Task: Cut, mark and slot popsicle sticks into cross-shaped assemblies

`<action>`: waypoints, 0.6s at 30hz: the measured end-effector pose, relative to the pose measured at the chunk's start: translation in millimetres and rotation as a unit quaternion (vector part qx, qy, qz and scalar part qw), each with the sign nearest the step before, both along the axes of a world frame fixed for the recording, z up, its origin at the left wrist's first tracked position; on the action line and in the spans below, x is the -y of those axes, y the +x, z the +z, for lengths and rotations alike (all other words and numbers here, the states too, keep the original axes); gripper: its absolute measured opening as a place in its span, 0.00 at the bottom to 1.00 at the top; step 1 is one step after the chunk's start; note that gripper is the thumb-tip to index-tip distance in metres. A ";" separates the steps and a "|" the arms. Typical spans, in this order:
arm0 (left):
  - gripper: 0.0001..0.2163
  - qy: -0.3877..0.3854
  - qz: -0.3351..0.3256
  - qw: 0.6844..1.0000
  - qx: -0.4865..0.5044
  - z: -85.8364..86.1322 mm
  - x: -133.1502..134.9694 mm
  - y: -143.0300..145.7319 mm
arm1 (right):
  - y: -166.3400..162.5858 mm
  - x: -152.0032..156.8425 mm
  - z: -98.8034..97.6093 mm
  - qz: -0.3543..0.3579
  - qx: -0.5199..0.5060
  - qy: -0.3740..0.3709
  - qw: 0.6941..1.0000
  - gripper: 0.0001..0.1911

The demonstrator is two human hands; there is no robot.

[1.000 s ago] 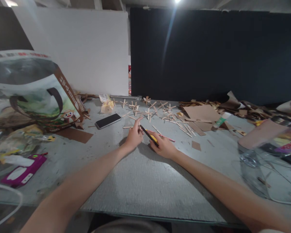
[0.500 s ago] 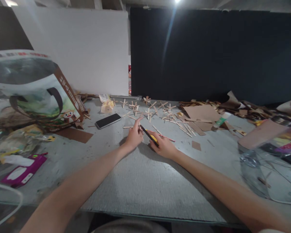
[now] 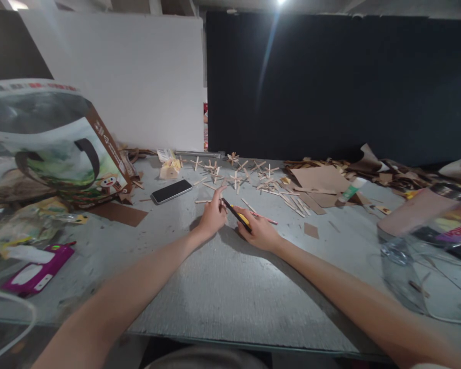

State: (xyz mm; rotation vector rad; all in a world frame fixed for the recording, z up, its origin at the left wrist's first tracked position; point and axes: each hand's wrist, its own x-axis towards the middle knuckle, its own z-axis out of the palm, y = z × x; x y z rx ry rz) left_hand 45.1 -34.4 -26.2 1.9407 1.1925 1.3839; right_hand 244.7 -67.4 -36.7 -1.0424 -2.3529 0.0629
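My right hand point(image 3: 262, 231) is closed around a black and yellow utility knife point(image 3: 237, 214), its front end pointing up and left toward my other hand. My left hand point(image 3: 212, 215) is in a pinch with the index finger stretched forward; whatever it may hold is too small and hidden to name. The knife's tip is at the left fingers; I cannot tell whether it touches them. A reddish pencil-like stick point(image 3: 271, 221) lies beyond the right hand. Past both hands, several crossed wooden sticks point(image 3: 235, 180) and loose wooden sticks point(image 3: 293, 206) are scattered on the grey table point(image 3: 215, 297).
A black phone point(image 3: 171, 191) lies left of my hands. Farther left are a large printed bag point(image 3: 61, 154) and a purple device point(image 3: 42, 269). Cardboard sheets point(image 3: 318, 179), a glue stick point(image 3: 352, 190), a pinkish bottle point(image 3: 418, 210) and a small cardboard square point(image 3: 311, 230) are at right.
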 end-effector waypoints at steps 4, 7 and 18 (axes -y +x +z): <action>0.33 -0.006 0.000 1.000 0.000 -0.4 -0.4 -0.1 | -0.2 0.8 1.1 0.001 -0.003 0.002 1.000 0.27; 0.33 0.003 -0.004 1.000 0.003 -1.3 -1.2 -0.2 | 0.0 0.7 1.2 -0.001 0.002 0.007 1.000 0.28; 0.32 -0.014 0.008 1.000 -0.005 0.1 0.1 0.3 | -0.6 0.4 0.1 0.001 -0.004 0.002 1.000 0.27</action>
